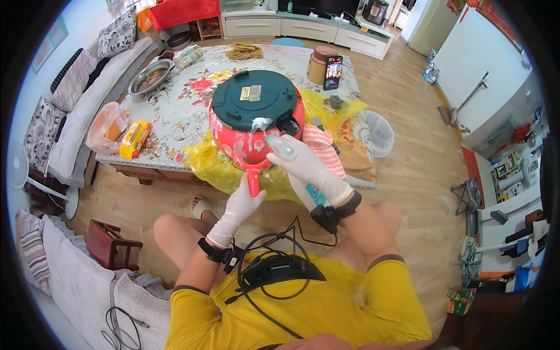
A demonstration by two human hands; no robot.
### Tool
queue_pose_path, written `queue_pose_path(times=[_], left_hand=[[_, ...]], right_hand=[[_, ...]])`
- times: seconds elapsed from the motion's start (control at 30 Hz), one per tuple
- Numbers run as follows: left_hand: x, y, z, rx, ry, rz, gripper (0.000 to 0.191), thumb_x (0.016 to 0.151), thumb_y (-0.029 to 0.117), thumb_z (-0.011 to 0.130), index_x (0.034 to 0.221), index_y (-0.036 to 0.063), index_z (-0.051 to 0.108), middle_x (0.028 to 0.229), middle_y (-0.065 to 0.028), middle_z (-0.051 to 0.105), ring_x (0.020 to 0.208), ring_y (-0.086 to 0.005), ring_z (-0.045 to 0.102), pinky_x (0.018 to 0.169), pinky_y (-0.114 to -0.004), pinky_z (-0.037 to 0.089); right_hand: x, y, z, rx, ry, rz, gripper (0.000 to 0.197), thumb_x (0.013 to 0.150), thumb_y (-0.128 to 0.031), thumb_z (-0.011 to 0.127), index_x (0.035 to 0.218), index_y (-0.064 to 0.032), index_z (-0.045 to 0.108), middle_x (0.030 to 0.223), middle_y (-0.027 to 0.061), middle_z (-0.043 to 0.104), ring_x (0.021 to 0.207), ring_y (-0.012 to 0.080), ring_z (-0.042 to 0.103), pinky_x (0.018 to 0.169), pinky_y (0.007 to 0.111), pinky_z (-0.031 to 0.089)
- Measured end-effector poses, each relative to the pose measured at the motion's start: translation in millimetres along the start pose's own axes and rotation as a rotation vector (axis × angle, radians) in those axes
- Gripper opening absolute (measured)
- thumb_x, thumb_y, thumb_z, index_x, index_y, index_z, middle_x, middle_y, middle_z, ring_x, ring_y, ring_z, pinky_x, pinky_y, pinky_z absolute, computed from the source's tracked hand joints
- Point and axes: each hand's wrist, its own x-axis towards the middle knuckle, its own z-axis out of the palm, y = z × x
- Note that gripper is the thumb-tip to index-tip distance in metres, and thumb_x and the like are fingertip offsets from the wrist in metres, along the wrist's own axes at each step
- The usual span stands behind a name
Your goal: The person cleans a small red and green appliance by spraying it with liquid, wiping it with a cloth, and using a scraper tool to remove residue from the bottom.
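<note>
An upturned red appliance, perhaps an electric cooker (pixel 236 142), has its dark green base (pixel 245 98) facing up. White foam (pixel 261 123) lies on the base's near edge and runs down the red side. My gloved left hand (pixel 240 203) grips the red handle (pixel 253 181) that points toward me. In my gloved right hand (pixel 306 164) is a foam cleaner bottle (pixel 313 196) with a white body, blue label and clear cap, its teal tip close to the red side. A striped cloth (pixel 321 142) lies right of the cooker, partly behind my right hand.
Yellow plastic sheeting (pixel 210 168) lies under the cooker on the flowered tablecloth (pixel 175 113). A phone (pixel 333 73) leans by a brown jar (pixel 317 70). A steel wool pad (pixel 334 102), wet wipes pack (pixel 134 139) and metal basin (pixel 151 78) are around. A cable (pixel 273 238) loops over my lap.
</note>
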Motion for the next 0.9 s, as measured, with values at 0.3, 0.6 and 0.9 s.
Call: queue_pose_path(times=[0.3,0.6,0.9], left_hand=[[-2.1,-1.5,-1.9,0.012,0.031,0.04,0.083,0.083,0.037,0.066,0.147,0.0034,0.025,0.108,-0.0306,0.063,0.097,-0.0461,0.063,0.083,-0.05,0.051],[0.4,15.9,-4.0,0.026,-0.018,-0.11,0.08,0.082,0.035,0.07,0.143,-0.0008,0.032,0.114,-0.0299,0.062,0.105,-0.043,0.062,0.087,-0.045,0.05],[8.0,-25.0,-0.8,-0.143,0.139,0.066,0.069,0.079,0.027,0.073,0.132,-0.0046,0.043,0.109,-0.0262,0.062,0.097,-0.0393,0.063,0.085,-0.042,0.05]], right_hand=[[-7.7,2.0,7.8,-0.241,-0.175,0.061,0.042,0.094,-0.034,0.059,0.126,-0.0084,0.056,0.108,0.0126,0.058,0.104,0.0299,0.058,0.09,0.037,0.046],[-20.5,31.5,-7.1,-0.216,0.075,-0.052,0.036,0.09,-0.035,0.06,0.114,-0.0084,0.059,0.101,0.0155,0.061,0.099,0.0346,0.06,0.085,0.041,0.048],[-30.8,44.0,-35.3,0.116,0.139,0.035,0.042,0.089,-0.026,0.067,0.123,-0.0037,0.061,0.113,0.0096,0.067,0.108,0.0204,0.063,0.095,0.03,0.047]])
